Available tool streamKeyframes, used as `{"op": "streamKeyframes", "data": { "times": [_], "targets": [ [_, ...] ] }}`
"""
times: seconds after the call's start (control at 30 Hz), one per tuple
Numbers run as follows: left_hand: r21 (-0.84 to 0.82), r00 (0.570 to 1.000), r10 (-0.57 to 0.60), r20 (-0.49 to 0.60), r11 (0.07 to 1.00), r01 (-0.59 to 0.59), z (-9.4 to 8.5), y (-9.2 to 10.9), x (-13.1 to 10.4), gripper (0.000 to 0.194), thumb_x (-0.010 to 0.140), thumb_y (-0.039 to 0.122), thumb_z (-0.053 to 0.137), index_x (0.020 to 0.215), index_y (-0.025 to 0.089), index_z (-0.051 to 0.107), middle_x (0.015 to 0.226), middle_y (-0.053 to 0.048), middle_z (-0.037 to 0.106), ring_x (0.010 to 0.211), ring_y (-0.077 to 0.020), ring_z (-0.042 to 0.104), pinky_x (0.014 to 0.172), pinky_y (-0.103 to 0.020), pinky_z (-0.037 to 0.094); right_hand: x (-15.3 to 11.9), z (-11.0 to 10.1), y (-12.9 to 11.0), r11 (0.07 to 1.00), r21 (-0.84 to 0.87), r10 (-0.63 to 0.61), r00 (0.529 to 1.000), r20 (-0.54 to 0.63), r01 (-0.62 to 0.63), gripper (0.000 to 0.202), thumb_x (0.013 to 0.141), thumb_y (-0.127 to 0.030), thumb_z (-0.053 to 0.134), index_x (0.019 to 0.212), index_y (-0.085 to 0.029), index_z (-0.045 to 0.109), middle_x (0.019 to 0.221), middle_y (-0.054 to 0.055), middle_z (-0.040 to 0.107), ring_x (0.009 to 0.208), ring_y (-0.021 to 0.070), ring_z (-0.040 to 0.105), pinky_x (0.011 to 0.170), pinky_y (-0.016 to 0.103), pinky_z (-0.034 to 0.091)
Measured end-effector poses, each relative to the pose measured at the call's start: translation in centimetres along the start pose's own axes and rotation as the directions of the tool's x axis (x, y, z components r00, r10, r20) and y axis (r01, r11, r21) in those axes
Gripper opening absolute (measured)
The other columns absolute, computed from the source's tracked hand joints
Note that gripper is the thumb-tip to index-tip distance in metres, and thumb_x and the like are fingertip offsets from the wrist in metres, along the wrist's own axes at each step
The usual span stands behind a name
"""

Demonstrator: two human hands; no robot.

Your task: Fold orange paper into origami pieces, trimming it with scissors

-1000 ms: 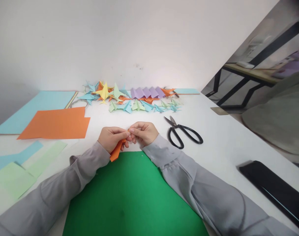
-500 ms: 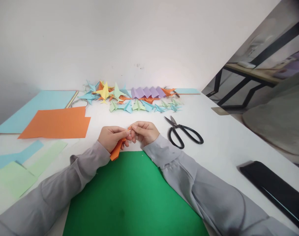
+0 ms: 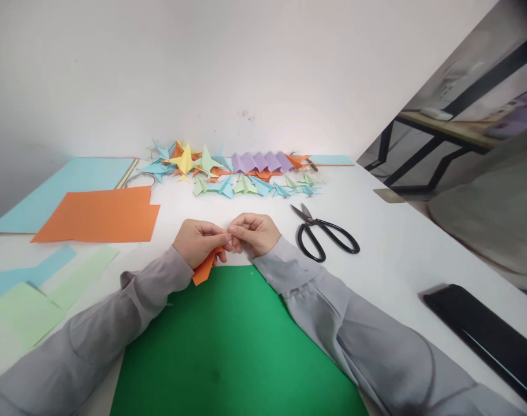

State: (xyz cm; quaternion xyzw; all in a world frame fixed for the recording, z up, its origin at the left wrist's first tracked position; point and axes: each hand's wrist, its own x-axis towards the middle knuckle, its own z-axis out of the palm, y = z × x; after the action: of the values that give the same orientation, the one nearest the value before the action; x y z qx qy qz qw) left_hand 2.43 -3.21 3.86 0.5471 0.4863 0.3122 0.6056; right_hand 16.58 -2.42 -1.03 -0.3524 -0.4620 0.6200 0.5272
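A folded strip of orange paper (image 3: 204, 270) hangs from my left hand (image 3: 199, 240), whose thumb and fingers are closed on it. My right hand (image 3: 257, 234) pinches at the strip's upper end, its fingertips meeting those of the left hand. Most of that end is covered by the fingers. Both hands are held over the far edge of a green sheet (image 3: 237, 341). To the right of my right hand lie black-handled scissors (image 3: 309, 222), blades a little apart.
Folded paper shapes (image 3: 245, 184) in several colours line the wall. Orange (image 3: 99, 216) and light blue sheets (image 3: 68, 185) lie at left, with green and blue pieces (image 3: 29, 312) nearer. A black object (image 3: 484, 335) rests at right. Beyond the table's edge stands a black-framed table (image 3: 441, 136).
My left fingertips have shifted slightly right and down towards the right hand's. Less orange paper shows between the fingertips. The strip's hanging end has moved slightly left.
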Motion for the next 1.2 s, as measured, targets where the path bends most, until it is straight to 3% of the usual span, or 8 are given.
{"op": "streamKeyframes", "data": {
  "times": [0.13, 0.23, 0.33, 0.43, 0.6, 0.8, 1.0, 1.2],
  "targets": [
    [0.316, 0.987, 0.142, 0.072, 0.936, -0.157, -1.4, 0.0, 0.4, 0.014, 0.066, 0.022, 0.059, 0.056, 0.012, 0.062, 0.046, -0.001, 0.059, 0.034, -0.0103, 0.051, 0.032, -0.020, 0.038, -0.2, 0.0, 0.0, 0.989, -0.121, -0.080, 0.996, 0.028, 0.083, 0.029, 0.056, -0.038, 0.076, 0.063, -0.014, 0.063, 0.046, -0.001, 0.060, 0.037, 0.0105, 0.055, 0.038, 0.022, 0.047],
    [0.546, 0.939, 0.307, 0.153, 0.766, -0.339, -2.4, -0.1, 0.7, 0.018, 0.071, 0.023, 0.054, 0.059, 0.014, 0.064, 0.045, -0.001, 0.058, 0.039, -0.0102, 0.053, 0.039, -0.020, 0.040, -0.3, -0.2, 0.4, 0.920, -0.312, -0.231, 0.971, 0.058, 0.238, 0.019, 0.067, -0.033, 0.069, 0.073, -0.015, 0.066, 0.055, 0.000, 0.064, 0.045, 0.0108, 0.058, 0.045, 0.024, 0.049],
    [0.722, 0.860, 0.445, 0.248, 0.507, -0.471, -2.9, -0.1, 1.0, 0.021, 0.072, 0.021, 0.050, 0.056, 0.015, 0.063, 0.045, 0.000, 0.058, 0.041, -0.0097, 0.051, 0.047, -0.021, 0.039, -0.3, -0.6, 0.7, 0.713, -0.563, -0.395, 0.903, 0.169, 0.418, 0.012, 0.076, -0.027, 0.060, 0.080, -0.017, 0.067, 0.069, 0.003, 0.067, 0.053, 0.0110, 0.060, 0.054, 0.025, 0.051],
    [0.810, 0.780, 0.519, 0.348, 0.252, -0.529, -3.0, -0.1, 1.1, 0.025, 0.072, 0.020, 0.048, 0.051, 0.016, 0.060, 0.046, -0.001, 0.057, 0.044, -0.0104, 0.048, 0.049, -0.023, 0.035, -0.3, -0.9, 0.6, 0.495, -0.687, -0.503, 0.820, 0.273, 0.532, 0.014, 0.079, -0.025, 0.056, 0.085, -0.018, 0.066, 0.077, 0.006, 0.068, 0.063, 0.0129, 0.061, 0.057, 0.026, 0.051],
    [0.844, 0.715, 0.539, 0.446, 0.013, -0.536, -2.9, -0.4, 1.2, 0.031, 0.076, 0.020, 0.042, 0.051, 0.015, 0.058, 0.047, -0.003, 0.055, 0.046, -0.0121, 0.047, 0.049, -0.025, 0.030, -0.4, -0.8, 0.3, 0.289, -0.723, -0.582, 0.715, 0.387, 0.627, 0.014, 0.082, -0.022, 0.051, 0.084, -0.018, 0.065, 0.076, 0.007, 0.066, 0.066, 0.0128, 0.061, 0.059, 0.025, 0.051],
    [0.861, 0.742, 0.467, 0.482, -0.097, -0.499, -2.6, -0.4, 1.1, 0.031, 0.078, 0.019, 0.039, 0.056, 0.014, 0.059, 0.051, -0.005, 0.056, 0.050, -0.0145, 0.050, 0.048, -0.026, 0.029, -0.6, -0.6, 0.4, 0.114, -0.753, -0.632, 0.632, 0.448, 0.648, 0.016, 0.084, -0.016, 0.048, 0.081, -0.016, 0.063, 0.075, 0.008, 0.065, 0.070, 0.0137, 0.062, 0.064, 0.024, 0.052],
    [0.850, 0.743, 0.450, 0.495, -0.076, -0.520, -2.6, -0.5, 1.1, 0.029, 0.077, 0.018, 0.040, 0.054, 0.015, 0.058, 0.051, -0.004, 0.055, 0.050, -0.0142, 0.049, 0.048, -0.026, 0.029, -0.7, -0.4, 0.8, 0.053, -0.799, -0.598, 0.660, 0.455, 0.599, 0.019, 0.086, -0.017, 0.043, 0.080, -0.018, 0.062, 0.076, 0.007, 0.066, 0.070, 0.0139, 0.061, 0.064, 0.024, 0.051],
    [0.854, 0.763, 0.414, 0.496, -0.074, -0.515, -2.6, -0.4, 1.0, 0.027, 0.076, 0.016, 0.041, 0.054, 0.015, 0.057, 0.051, -0.005, 0.055, 0.049, -0.0146, 0.049, 0.049, -0.027, 0.029, -0.5, -0.3, 1.1, -0.013, -0.812, -0.599, 0.646, 0.474, 0.584, 0.020, 0.085, -0.015, 0.041, 0.079, -0.016, 0.059, 0.074, 0.007, 0.064, 0.068, 0.0143, 0.059, 0.061, 0.023, 0.049]
  ]
}}
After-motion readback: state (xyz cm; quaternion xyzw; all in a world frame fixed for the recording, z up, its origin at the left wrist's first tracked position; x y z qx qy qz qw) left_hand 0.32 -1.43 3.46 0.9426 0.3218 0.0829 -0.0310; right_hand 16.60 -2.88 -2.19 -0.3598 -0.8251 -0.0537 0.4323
